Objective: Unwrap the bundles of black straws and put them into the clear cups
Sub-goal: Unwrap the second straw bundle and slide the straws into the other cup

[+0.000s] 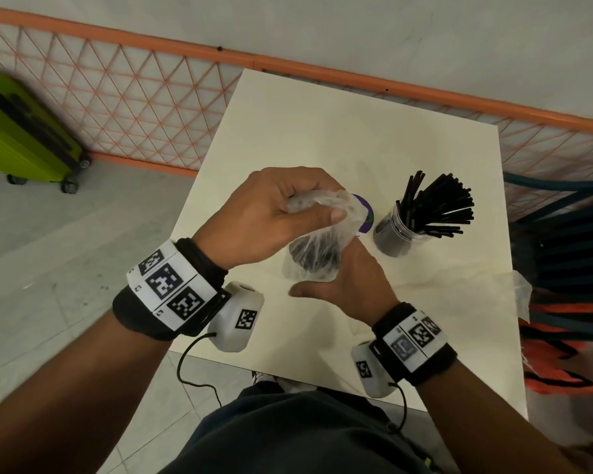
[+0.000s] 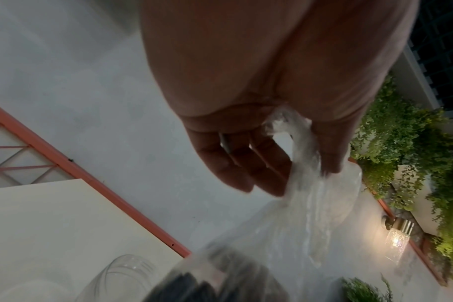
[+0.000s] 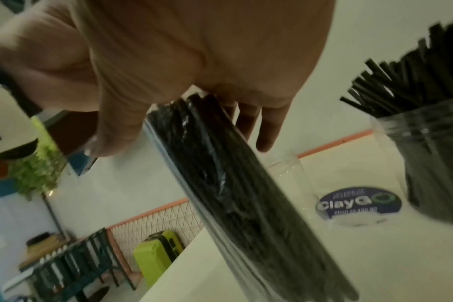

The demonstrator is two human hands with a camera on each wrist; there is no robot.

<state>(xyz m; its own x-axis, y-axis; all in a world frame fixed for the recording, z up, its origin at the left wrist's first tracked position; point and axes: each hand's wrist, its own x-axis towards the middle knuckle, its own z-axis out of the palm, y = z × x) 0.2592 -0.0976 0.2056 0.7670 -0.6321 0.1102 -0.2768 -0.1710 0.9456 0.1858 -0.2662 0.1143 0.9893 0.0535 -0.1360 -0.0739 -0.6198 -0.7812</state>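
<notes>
"clayq" is read in pale letters on a round dark-blue sticker (image 3: 358, 204) (the smaller lines of print on it are too blurred to make out), seen through an empty clear cup (image 3: 290, 173) just beyond the right fingertips. One wrapped bundle of black straws (image 3: 233, 194) is held in the right hand (image 1: 351, 285), its top end against the palm, the thumb on one side and the fingers (image 3: 269, 130) on the other; how tightly they are curled round it cannot be told. The loose clear plastic wrap (image 1: 326, 213) above the bundle is pinched between the thumb and curled fingers of the left hand (image 1: 267, 213), the film trailing down past the fingertips (image 2: 261, 179) to the straws. A second clear cup (image 1: 396, 234), already filled with fanned-out black straws (image 1: 439, 206), is seen to the right of both hands on the cream table (image 1: 356, 131). Two cups and one bundle are counted.
</notes>
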